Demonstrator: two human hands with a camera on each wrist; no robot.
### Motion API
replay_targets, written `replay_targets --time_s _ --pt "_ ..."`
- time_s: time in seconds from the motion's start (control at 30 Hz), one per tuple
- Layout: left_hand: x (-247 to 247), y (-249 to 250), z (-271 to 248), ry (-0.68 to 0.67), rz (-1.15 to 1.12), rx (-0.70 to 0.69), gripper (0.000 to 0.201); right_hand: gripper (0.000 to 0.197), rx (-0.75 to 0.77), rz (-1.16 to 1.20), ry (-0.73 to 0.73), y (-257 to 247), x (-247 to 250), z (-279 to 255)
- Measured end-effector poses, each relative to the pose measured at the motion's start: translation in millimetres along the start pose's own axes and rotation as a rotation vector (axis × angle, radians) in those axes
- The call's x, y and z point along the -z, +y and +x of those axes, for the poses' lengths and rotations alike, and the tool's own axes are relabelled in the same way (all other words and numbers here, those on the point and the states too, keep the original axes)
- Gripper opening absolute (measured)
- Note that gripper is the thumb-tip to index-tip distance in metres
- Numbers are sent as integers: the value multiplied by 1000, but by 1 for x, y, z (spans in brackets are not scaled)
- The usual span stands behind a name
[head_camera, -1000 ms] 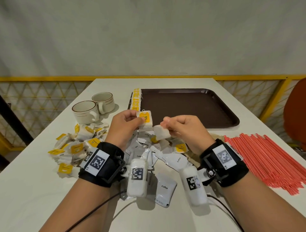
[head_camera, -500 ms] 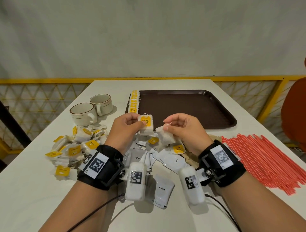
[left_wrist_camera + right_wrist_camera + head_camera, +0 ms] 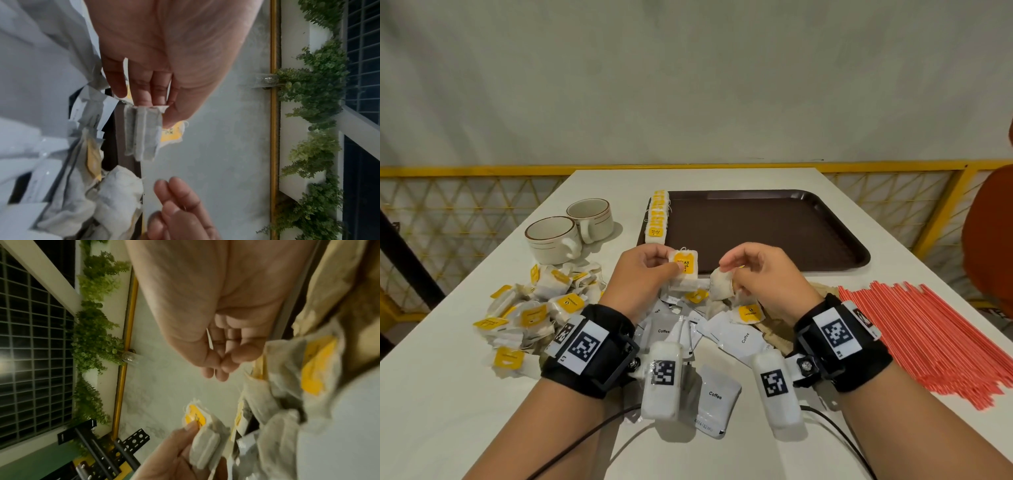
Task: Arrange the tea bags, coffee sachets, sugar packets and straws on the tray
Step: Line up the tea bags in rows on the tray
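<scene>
Both hands are up over the middle of the white table (image 3: 448, 394), just short of the brown tray (image 3: 756, 233). The left hand (image 3: 643, 277) pinches a tea bag (image 3: 685, 270) between thumb and fingers, yellow tag facing the head camera — the left wrist view shows the thumb pressed on that tag with the fingers behind the bag's top edge. The right hand (image 3: 760, 274) has its thumb and fingertips drawn together in a narrow pinch; a second tea bag (image 3: 720, 289) sits right against its fingers, but whether the pinch is on the bag's string or tag, I cannot tell — the right wrist view shows only the closed fingertips and a thin pale sliver between them. The two bags are near each other without touching. On the tray, a neat row of tea bags (image 3: 658, 217) runs along the left edge, and the remaining tray floor is bare brown. Left of the hands lies a loose heap of tea bags (image 3: 527, 315), and behind it stand two cups (image 3: 571, 233) side by side. Under and between the wrists are white coffee sachets (image 3: 717, 401), some overlapping, with a few brown packets (image 3: 774, 334) half hidden beneath them. Off to the right, the red straws (image 3: 928, 342) lie in a wide flat sheaf on the table, well apart from the tray.
</scene>
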State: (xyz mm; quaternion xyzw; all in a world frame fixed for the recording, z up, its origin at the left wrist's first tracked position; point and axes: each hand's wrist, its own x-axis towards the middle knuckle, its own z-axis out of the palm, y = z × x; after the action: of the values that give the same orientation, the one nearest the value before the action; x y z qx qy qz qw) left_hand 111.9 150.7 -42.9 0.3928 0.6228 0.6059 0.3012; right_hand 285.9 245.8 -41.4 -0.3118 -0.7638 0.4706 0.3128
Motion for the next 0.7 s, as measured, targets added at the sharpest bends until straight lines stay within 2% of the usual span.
replay_targets --time_s 0.13,0.3,0.37,0.5,0.63,0.7 --pt "2 3 1 16 -33 3 11 21 5 -76 134 -5 17 11" --pt "1 -1 2 5 -24 19 13 7 -67 -536 -167 -21 15 31" --pt "2 -1 2 4 -51 30 12 7 -86 -556 -207 -25 9 35" --pt "4 2 2 13 -92 41 11 19 -112 -378 -262 -31 4 36" --pt "5 4 2 26 -98 48 9 28 -31 -585 -413 -32 -4 37" --pt "8 3 3 53 -68 53 7 31 -32 -657 -444 -32 -11 39"
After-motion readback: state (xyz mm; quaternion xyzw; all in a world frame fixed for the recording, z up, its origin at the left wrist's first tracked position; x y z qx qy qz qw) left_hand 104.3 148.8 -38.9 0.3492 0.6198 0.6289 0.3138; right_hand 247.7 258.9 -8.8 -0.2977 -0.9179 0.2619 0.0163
